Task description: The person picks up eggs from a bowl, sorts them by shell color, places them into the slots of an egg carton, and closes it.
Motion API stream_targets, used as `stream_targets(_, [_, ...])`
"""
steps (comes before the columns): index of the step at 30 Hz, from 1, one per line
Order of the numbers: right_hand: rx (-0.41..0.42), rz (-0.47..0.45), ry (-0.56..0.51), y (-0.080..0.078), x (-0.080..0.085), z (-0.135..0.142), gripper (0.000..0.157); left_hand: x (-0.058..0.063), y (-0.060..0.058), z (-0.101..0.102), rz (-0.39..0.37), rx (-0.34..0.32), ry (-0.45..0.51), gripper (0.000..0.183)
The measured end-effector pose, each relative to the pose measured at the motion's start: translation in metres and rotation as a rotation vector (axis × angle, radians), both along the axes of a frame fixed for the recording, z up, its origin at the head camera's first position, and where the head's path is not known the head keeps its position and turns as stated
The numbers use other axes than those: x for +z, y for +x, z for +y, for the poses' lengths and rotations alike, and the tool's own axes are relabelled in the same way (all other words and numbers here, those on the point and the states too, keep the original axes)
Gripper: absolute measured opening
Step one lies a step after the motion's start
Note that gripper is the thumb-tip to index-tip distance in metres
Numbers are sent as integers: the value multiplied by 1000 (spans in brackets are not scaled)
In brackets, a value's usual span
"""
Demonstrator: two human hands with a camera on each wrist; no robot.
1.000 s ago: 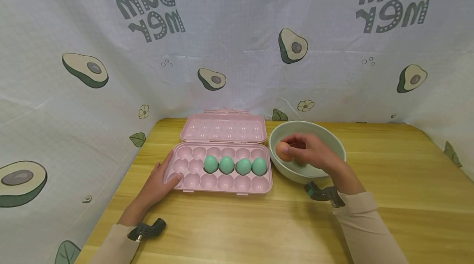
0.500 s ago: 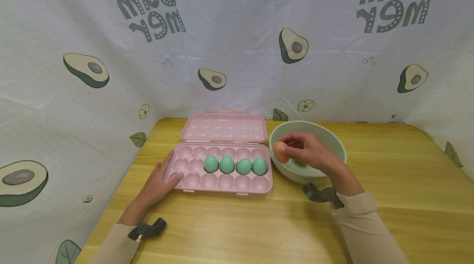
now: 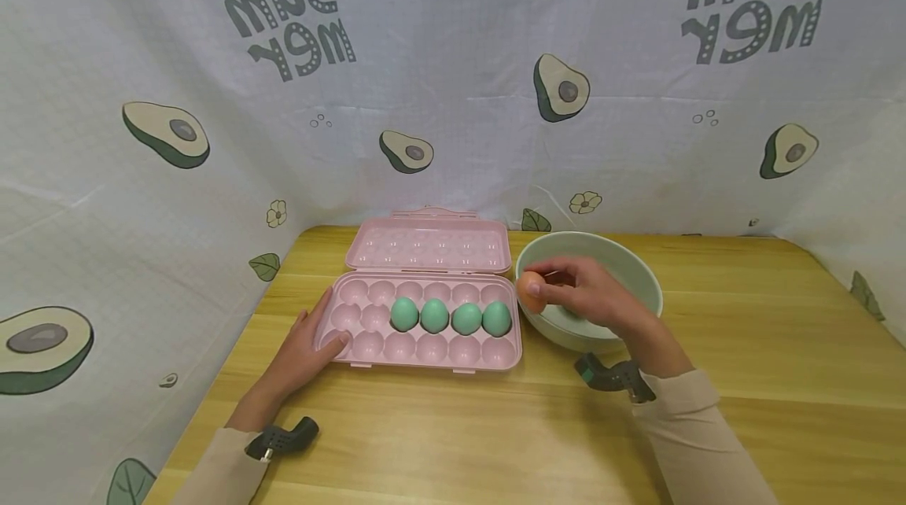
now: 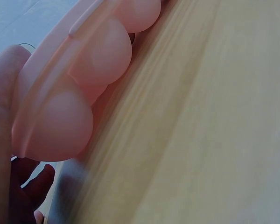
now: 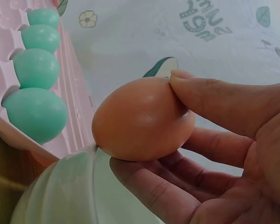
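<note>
A pink egg box (image 3: 382, 362) lies with its lid (image 3: 428, 244) folded back. Several green eggs (image 3: 435, 315) fill part of its middle row, at the right. My left hand (image 3: 300, 352) grips the box's left end, thumb over the front corner and fingers along the side; the left wrist view shows the underside of the egg cups (image 4: 63, 126). Between thumb and fingers, my right hand (image 3: 587, 289) pinches a brown egg (image 5: 142, 119). This egg is over the left rim of a pale green bowl (image 3: 633, 273), beside the box's right end. My right hand hides part of the bowl's inside.
The wooden table (image 3: 453, 434) extends in front of the box and to the right of the bowl. A white curtain (image 3: 467, 80) printed with avocados hangs behind and along the left side. Both wrists wear a dark camera mount (image 3: 283, 438).
With the brown egg in it, my right hand has moved a little left, from inside the bowl to its left rim. My left hand and the box stay put.
</note>
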State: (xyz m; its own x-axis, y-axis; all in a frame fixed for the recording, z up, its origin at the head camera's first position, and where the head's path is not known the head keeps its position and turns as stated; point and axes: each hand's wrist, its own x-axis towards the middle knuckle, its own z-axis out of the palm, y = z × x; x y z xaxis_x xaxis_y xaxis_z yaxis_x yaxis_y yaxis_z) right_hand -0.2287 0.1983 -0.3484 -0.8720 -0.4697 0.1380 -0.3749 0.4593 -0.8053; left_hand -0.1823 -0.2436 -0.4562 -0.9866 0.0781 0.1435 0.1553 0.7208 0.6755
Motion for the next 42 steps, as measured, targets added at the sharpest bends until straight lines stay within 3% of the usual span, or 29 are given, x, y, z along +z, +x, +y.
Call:
stream_targets(14, [-102, 35, -42, 7, -10, -20, 34, -2, 0, 1, -4, -4, 5, 84])
stream_targets(19, [-54, 68, -73, 10, -15, -25, 30, -3, -1, 1, 6, -5, 8, 84])
stream_targets(26, [-61, 172, 46, 19, -22, -34, 32, -2, 0, 0, 7, -1, 5, 83])
stream_targets(32, [-11, 249, 53, 22, -27, -38, 31, -1, 0, -1, 10, -1, 4, 84])
stream_targets(42, [56, 288, 35, 23, -31, -38, 31, 0, 0, -1, 8, -2, 3, 83])
